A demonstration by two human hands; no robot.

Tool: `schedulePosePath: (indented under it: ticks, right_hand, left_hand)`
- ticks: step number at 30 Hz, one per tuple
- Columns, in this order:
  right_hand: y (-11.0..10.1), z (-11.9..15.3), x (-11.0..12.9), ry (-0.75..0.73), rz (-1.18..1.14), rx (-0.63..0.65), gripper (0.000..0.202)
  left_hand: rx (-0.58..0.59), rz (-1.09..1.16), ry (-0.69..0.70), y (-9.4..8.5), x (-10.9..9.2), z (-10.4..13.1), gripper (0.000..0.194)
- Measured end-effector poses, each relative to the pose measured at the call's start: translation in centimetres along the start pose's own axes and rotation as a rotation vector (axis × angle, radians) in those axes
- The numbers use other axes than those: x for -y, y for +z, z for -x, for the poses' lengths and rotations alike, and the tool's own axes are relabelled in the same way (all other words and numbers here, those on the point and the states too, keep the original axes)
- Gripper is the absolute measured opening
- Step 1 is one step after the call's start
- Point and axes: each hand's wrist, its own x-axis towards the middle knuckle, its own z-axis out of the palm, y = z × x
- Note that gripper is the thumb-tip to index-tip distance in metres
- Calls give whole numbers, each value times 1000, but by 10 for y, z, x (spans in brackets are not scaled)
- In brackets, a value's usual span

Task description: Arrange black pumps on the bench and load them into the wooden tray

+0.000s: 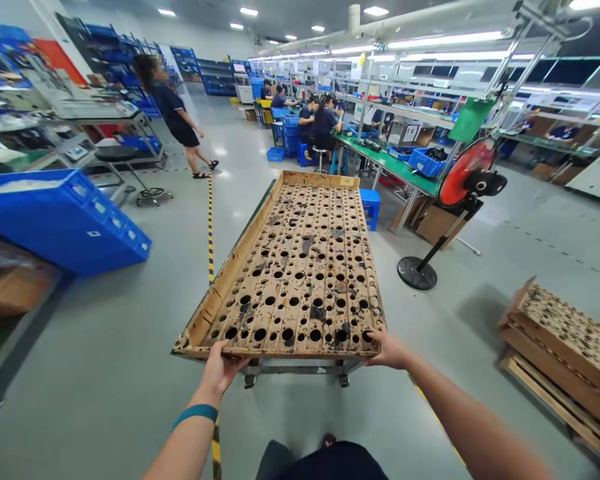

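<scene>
Left hand point(220, 370) closed on the near edge of a long tan wooden tray drilled with many round holes point(300, 267), fingers over the rim at its left corner. Right hand point(387, 350) likewise in a closed grip on the near right corner. Tray lies flat on a grey metal wheeled cart point(300, 370) on the grey floor. A stack of similar drilled wooden trays point(565, 353) sits well apart to the right. Red standing fan point(463, 173) beyond the tray's right side. Blue plastic crate point(60, 220) to the left.
</scene>
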Motion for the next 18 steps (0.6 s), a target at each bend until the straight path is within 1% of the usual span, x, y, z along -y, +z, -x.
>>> schedulePosePath:
  ticks: [4, 7, 12, 15, 18]
  right_hand:
    - [-34, -62, 4, 14, -22, -22, 100]
    - [-61, -106, 4, 29, -45, -24, 97]
    - [-109, -176, -2, 57, -42, 1, 95]
    - [-136, -216, -10, 27, -3, -8, 90]
    - [-163, -254, -21, -17, 28, -11, 82]
  left_hand:
    - [0, 50, -1, 38, -32, -59, 7]
    - [5, 64, -2, 69, -54, -98, 7]
    - [-21, 28, -53, 124, -90, -144, 7]
    - [-55, 46, -57, 154, -107, -171, 9]
    - [-40, 68, -41, 184, -120, -201, 6]
